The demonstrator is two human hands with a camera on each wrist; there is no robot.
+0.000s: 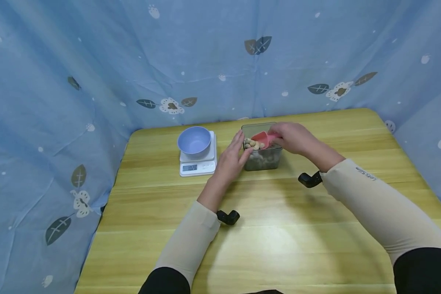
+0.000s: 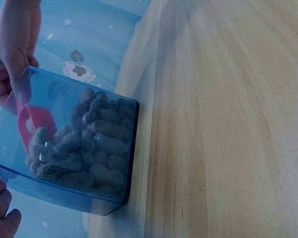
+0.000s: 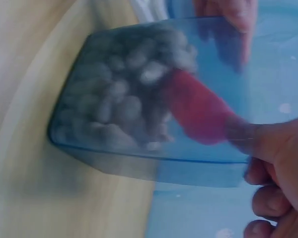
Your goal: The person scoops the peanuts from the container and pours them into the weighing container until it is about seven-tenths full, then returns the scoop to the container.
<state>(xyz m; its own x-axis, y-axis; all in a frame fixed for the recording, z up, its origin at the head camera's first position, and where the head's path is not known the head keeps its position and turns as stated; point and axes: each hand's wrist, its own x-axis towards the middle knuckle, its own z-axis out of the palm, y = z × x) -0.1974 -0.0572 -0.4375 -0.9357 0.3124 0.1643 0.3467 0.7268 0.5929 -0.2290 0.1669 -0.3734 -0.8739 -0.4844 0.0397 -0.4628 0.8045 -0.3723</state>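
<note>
A clear plastic container (image 1: pixel 264 162) of peanuts (image 2: pixel 99 144) stands mid-table. My right hand (image 1: pixel 294 136) grips the handle of a red scoop (image 1: pixel 263 139), held over the container's open top with a few peanuts (image 1: pixel 252 143) in its mouth. My left hand (image 1: pixel 233 157) rests against the container's left wall with its fingers fairly straight. In the right wrist view the scoop (image 3: pixel 198 111) shows through the blurred container wall (image 3: pixel 198 173), with my right hand (image 3: pixel 278 168) on its handle. In the left wrist view the scoop (image 2: pixel 32 124) is inside, above the peanuts.
A white digital scale (image 1: pixel 198 166) with a lit display carries a light-blue bowl (image 1: pixel 194 141), just left of the container. The wooden table (image 1: pixel 279 237) is enclosed by blue leaf-print cloth (image 1: pixel 95 73) on three sides.
</note>
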